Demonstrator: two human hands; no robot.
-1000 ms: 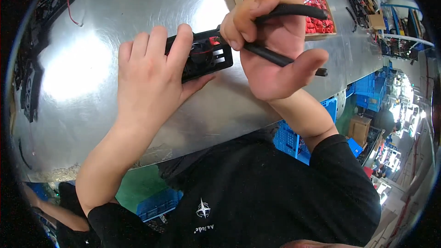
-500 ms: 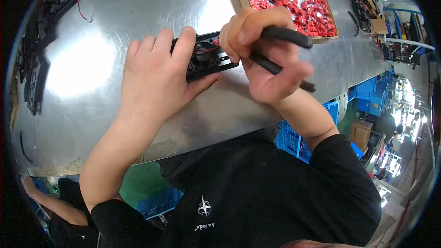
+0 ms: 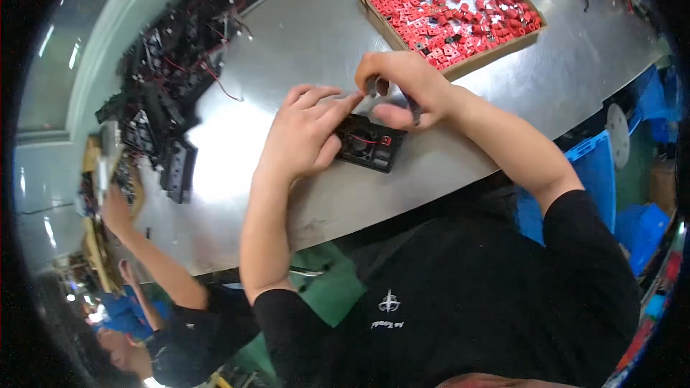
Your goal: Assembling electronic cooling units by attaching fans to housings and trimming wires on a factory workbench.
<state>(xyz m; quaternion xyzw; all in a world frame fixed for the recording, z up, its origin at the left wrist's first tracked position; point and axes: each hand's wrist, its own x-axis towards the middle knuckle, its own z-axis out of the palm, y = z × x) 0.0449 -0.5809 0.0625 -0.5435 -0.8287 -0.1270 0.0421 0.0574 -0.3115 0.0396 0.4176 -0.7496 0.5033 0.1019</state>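
Observation:
A black plastic panel (image 3: 371, 164) lies on the metal table, with a small round fan, a thin red wire and a red connector (image 3: 387, 141) in it. My left hand (image 3: 298, 136) grips its left end, thumb along the near side, index finger stretched toward the tool. Above the panel's far edge, my right hand (image 3: 420, 86) is closed round a pair of pliers (image 3: 413, 109). Their dark handles are mostly hidden in the palm, and the jaws are blurred near my left fingertip. I cannot tell whether they hold anything.
A cardboard tray (image 3: 496, 52) full of small red parts stands beyond my right hand. Black panels with red wires are heaped (image 3: 169, 93) at the far left. A co-worker's arm (image 3: 158, 251) reaches over the table at the left. Blue crates (image 3: 596, 172) sit below the edge at right.
The view has turned and shifted left. My right hand has drawn off the red connector, which now shows uncovered in the panel. The pliers have turned in my right hand.

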